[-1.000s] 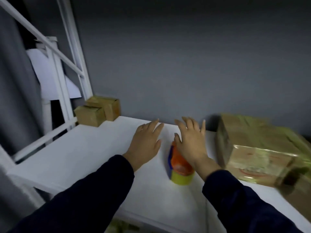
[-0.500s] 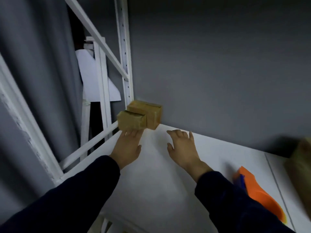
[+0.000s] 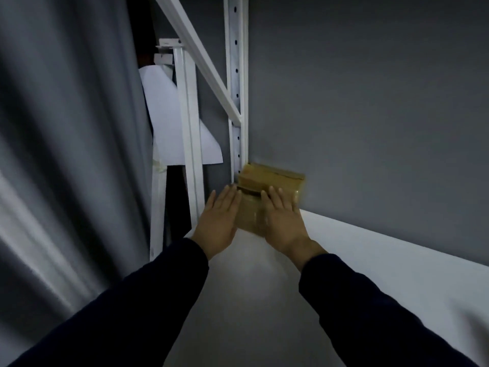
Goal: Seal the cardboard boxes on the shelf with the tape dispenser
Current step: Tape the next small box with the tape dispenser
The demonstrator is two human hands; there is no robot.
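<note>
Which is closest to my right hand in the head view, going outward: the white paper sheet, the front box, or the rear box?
1. The front box: right beside the right hand, on its left side.
2. The rear box: just past that hand, against the wall.
3. The white paper sheet: far off to the left, behind the shelf frame.

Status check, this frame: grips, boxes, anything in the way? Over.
Both straight-fingered, holding nothing: left grip and right grip flank the front box. Behind it, second box in the shelf corner. No tape dispenser in view. Nothing in the way.
</note>
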